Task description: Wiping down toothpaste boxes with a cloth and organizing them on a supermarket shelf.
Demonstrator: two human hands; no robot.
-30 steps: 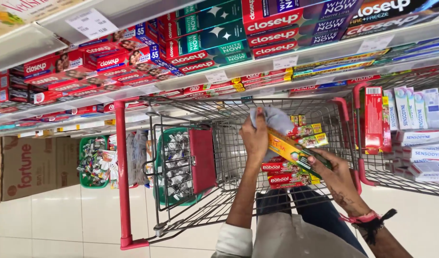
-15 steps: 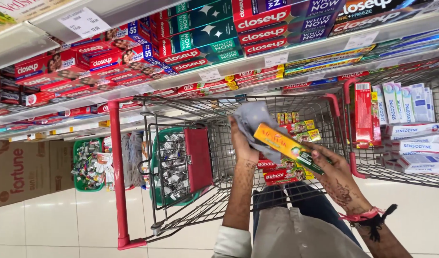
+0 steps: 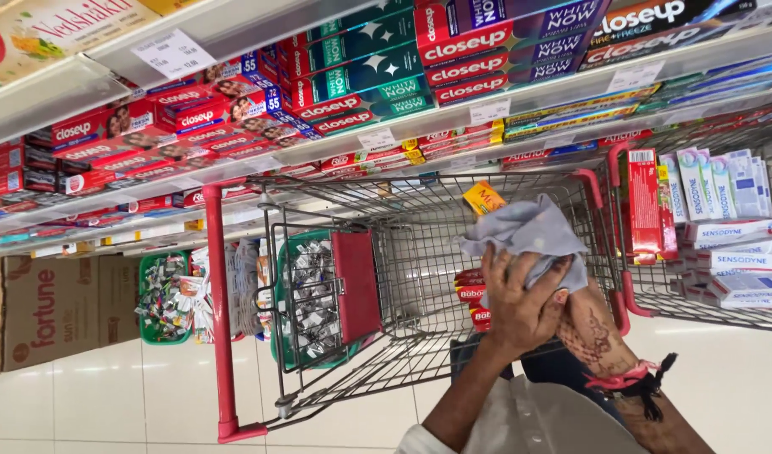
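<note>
At the far left a brown cardboard box (image 3: 41, 315) stands on the pale tiled floor (image 3: 100, 403), and beside it a green basket (image 3: 163, 298) is heaped with small wrapped sweets. Next comes the red-framed wire shopping cart (image 3: 318, 277), its red child-seat flap (image 3: 356, 286) folded against the mesh, with a few red boxes (image 3: 471, 294) lying low inside it. Above the cart run the store shelves (image 3: 335, 143), packed with rows of red, green and blue toothpaste cartons. Over the cart's basket the left hand (image 3: 520, 307) is clenched on a grey cloth (image 3: 529, 235), fingers spread over the lower folds and pressing them down. A yellow box (image 3: 482, 198) pokes out just above the cloth, its lower part hidden beneath it. The right hand (image 3: 592, 324), patterned with henna and wearing a pink and black wristband (image 3: 634, 378), sits close under the cloth, mostly covered by the left hand; I cannot tell whether it is gripping anything. To the right, a second wire rack (image 3: 714, 227) holds upright red and white toothpaste packs.
</note>
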